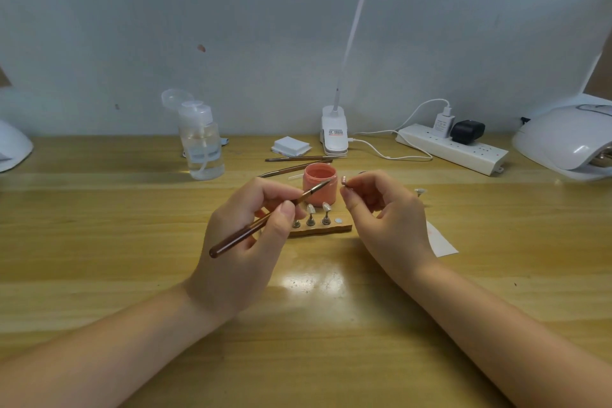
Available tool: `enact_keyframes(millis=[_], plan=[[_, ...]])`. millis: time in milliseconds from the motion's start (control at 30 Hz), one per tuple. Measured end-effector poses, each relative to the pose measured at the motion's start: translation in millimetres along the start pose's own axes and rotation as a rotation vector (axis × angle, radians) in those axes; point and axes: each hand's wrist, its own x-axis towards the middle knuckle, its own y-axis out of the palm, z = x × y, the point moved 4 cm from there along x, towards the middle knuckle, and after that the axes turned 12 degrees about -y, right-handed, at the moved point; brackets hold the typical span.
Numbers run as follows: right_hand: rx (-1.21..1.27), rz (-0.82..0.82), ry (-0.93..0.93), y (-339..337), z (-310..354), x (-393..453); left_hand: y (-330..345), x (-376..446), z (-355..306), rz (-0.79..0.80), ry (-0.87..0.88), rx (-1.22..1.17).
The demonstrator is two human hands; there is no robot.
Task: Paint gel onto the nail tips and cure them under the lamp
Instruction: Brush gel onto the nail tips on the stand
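Observation:
My left hand (245,242) grips a brown-handled gel brush (265,220), its tip raised toward an open pink gel jar (320,187). My right hand (384,215) pinches a small nail tip on its stand (344,181), lifted just right of the jar. Brush tip and nail tip are a short gap apart. Below the hands a wooden holder (323,228) carries nail tips on metal stands (318,214); its right end shows a bare round magnet. A white curing lamp (566,139) stands at the far right.
A pump bottle of clear liquid (202,142) stands back left. Two spare brushes (298,164), a stack of white pads (290,146), a clip lamp base (334,132) and a power strip (453,149) line the back. White paper (440,240) lies by my right wrist.

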Motion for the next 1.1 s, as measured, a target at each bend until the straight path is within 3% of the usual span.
enact_keyframes(millis=[133, 533, 833, 1100], plan=[[0.006, 0.005, 0.008, -1.0, 0.5, 0.1, -0.7, 1.6, 3.3, -0.036, -0.031, -0.017], [0.039, -0.034, -0.016, -3.7, 1.4, 0.3, -4.9, 6.7, 28.9, -0.149, -0.361, -0.193], [0.003, -0.049, -0.046, -3.6, 4.7, 1.2, 0.5, -1.9, 3.1, -0.023, -0.040, -0.048], [-0.005, -0.062, -0.052, -3.8, 6.6, 1.5, 1.5, -3.4, 0.6, 0.006, -0.023, 0.031]])
